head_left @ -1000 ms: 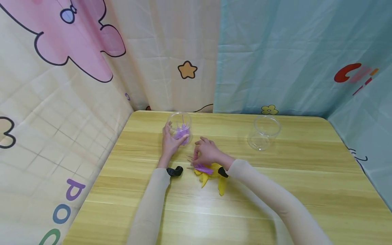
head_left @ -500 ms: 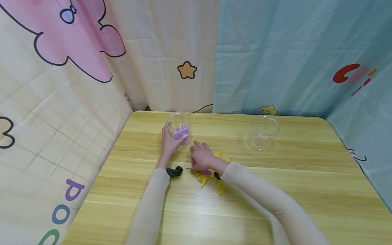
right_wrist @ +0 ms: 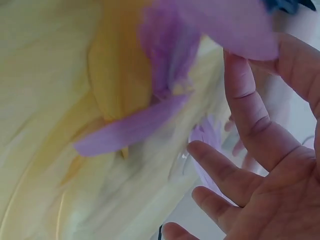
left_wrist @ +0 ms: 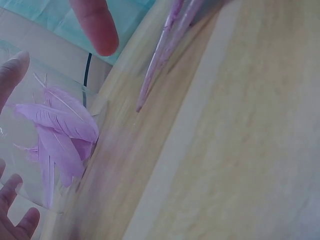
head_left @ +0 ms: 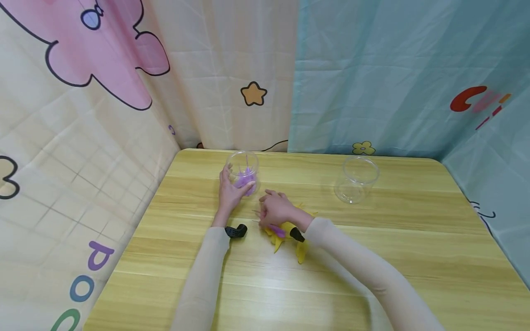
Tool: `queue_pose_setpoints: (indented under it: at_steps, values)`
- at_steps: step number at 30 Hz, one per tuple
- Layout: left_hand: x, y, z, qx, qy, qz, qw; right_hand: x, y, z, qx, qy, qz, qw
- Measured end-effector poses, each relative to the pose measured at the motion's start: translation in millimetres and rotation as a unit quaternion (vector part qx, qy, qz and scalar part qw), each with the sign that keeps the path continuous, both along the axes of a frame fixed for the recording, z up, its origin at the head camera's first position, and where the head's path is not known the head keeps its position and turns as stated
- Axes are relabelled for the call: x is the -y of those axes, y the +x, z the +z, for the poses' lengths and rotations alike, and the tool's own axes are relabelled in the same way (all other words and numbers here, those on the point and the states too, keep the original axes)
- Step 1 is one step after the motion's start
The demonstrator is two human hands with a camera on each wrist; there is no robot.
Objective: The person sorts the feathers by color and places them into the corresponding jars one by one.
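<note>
My left hand (head_left: pixel 229 193) holds a clear cup (head_left: pixel 250 158) at the back left of the table, thumb on its near side and fingers round the far left. Inside the cup lie several purple feathers (left_wrist: pixel 60 130). My right hand (head_left: pixel 275 209) is just in front and to the right, over a pile of loose feathers. Its thumb and index finger pinch a purple feather (right_wrist: pixel 235 25), while the other fingers are spread. Under that hand are yellow feathers (head_left: pixel 301 253) and more purple feathers (right_wrist: pixel 132 127). Bare purple quills (left_wrist: pixel 155 65) poke out toward the left hand.
A second clear cup (head_left: pixel 349 189) stands at the back right with nothing visible in it. The wooden table (head_left: pixel 165 271) ends at printed curtains (head_left: pixel 215 92) behind and on both sides. Each wrist wears a black camera strap (head_left: pixel 236 231).
My right hand dips and shifts left over the feather pile, then lifts slightly back. The left hand and its cup stay put.
</note>
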State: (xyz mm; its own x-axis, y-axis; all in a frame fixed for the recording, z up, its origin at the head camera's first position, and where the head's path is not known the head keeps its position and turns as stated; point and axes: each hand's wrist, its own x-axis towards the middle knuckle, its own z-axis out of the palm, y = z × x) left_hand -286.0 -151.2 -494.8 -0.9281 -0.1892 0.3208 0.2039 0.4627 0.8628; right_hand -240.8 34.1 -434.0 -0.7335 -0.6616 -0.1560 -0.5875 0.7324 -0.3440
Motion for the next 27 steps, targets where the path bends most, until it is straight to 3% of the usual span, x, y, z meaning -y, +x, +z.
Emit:
queue_pose_setpoints:
  at_steps: [6,10,15,21,27]
  values:
    - [0.1,-1.0,-0.8,0.001,-0.006,0.003,1.0,-9,-13.3,12.3,0.034,-0.09,0.0,0.9954]
    - [0.3,-0.5,-0.8,0.002,-0.004,0.001,1.0,-12,-22.4,19.4,0.09,-0.186,-0.019,0.9783]
    - [1.9,-0.5,-0.4,0.008,0.0,-0.005,1.0,-9,-31.9,26.5,0.141,-0.29,-0.086,0.9427]
    - [1.5,-0.5,-1.0,0.011,-0.001,-0.004,0.9999,3,-45.1,42.8,0.12,-0.398,-0.164,0.8947]
    - [1.9,-1.4,-1.3,0.006,-0.004,0.001,1.0,18,-56.5,57.6,0.094,-0.516,-0.237,0.8175]
